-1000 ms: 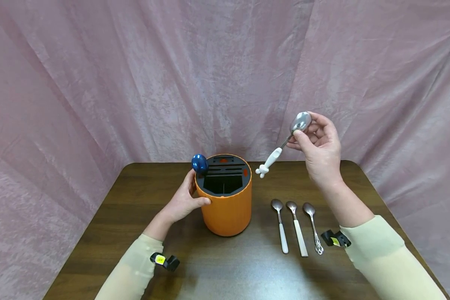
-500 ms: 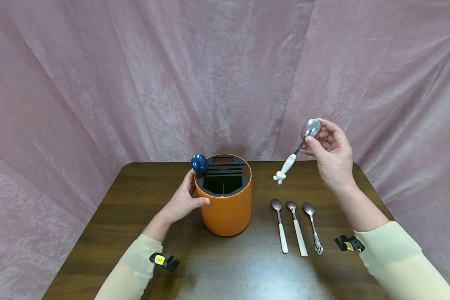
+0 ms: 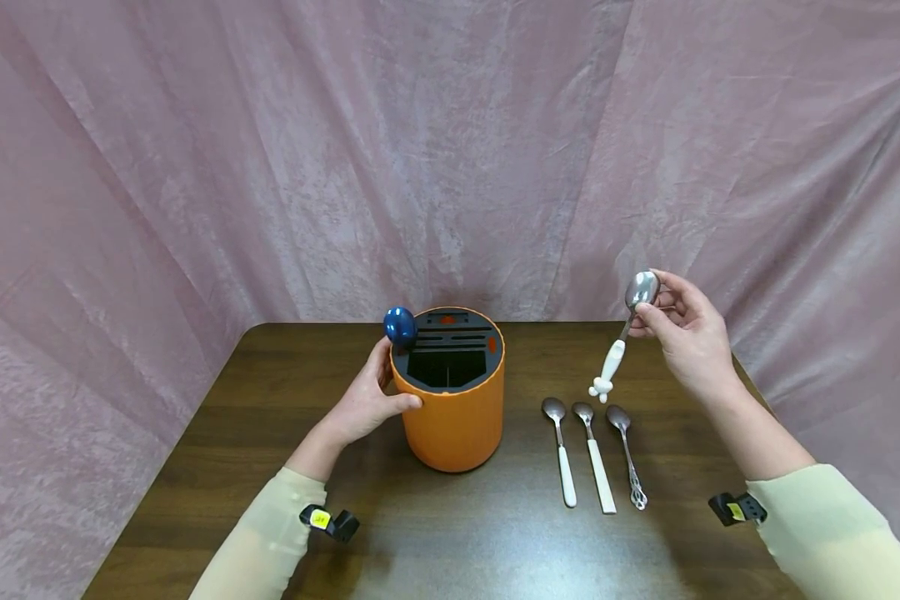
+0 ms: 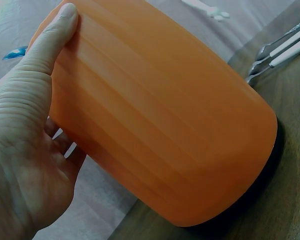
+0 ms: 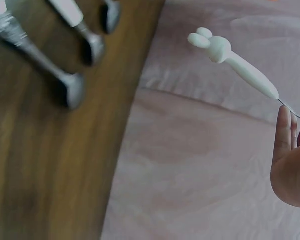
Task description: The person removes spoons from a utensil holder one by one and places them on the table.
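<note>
My left hand [image 3: 371,400] grips the near left side of an orange cylindrical utensil holder [image 3: 453,429], thumb in front and fingers round the back. A dark slotted insert [image 3: 457,338] fills its top, and a blue spoon [image 3: 400,326] stands in the left of it, bowl up. To the right, my right hand [image 3: 686,333] pinches a metal spoon [image 3: 641,289] at its bowl and neck, above the table. Its white handle [image 5: 252,75], with a rabbit-like head at the end, hangs downward in the head view.
Three spoons lie side by side right of the holder: two with white handles [image 3: 566,477] [image 3: 602,477] and one with an ornate metal handle [image 3: 633,479]. A pink curtain [image 3: 450,167] hangs behind the wooden table [image 3: 270,392].
My right hand has moved right and downward with the rabbit-handled spoon, away from the holder, and the handle now hangs steeper. The left hand and holder have stayed put.
</note>
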Demonstrator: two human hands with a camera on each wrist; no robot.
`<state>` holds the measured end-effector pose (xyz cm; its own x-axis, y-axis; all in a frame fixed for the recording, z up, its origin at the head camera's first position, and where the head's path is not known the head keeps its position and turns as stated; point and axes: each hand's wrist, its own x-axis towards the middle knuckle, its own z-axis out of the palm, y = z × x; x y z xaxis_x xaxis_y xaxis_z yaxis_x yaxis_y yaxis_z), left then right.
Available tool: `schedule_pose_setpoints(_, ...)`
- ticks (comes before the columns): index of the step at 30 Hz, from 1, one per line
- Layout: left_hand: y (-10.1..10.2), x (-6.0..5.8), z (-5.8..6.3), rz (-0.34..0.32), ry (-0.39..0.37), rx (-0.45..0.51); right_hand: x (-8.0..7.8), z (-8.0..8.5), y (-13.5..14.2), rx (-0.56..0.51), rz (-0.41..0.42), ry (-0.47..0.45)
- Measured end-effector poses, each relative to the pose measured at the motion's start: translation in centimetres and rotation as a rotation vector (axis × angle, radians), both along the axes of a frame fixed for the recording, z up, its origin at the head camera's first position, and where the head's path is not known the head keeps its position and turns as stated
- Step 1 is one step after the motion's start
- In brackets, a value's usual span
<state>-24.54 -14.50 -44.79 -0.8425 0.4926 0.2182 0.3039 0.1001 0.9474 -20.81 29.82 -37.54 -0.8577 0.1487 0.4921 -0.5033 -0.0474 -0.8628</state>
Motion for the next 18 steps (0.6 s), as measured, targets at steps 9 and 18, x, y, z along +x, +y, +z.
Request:
schedule_pose_setpoints(9, -0.2, -0.1, -0.2, -0.004, 0.002, -0.001, 0.6, -1.8, 2.9, 0.1, 0.015, -0.146)
schedule_pose_setpoints(18, -0.5, -0.1, -0.3, -0.003, -0.005, -0.001, 1.2, -3.8, 5.5, 0.183, 0.114, -0.27)
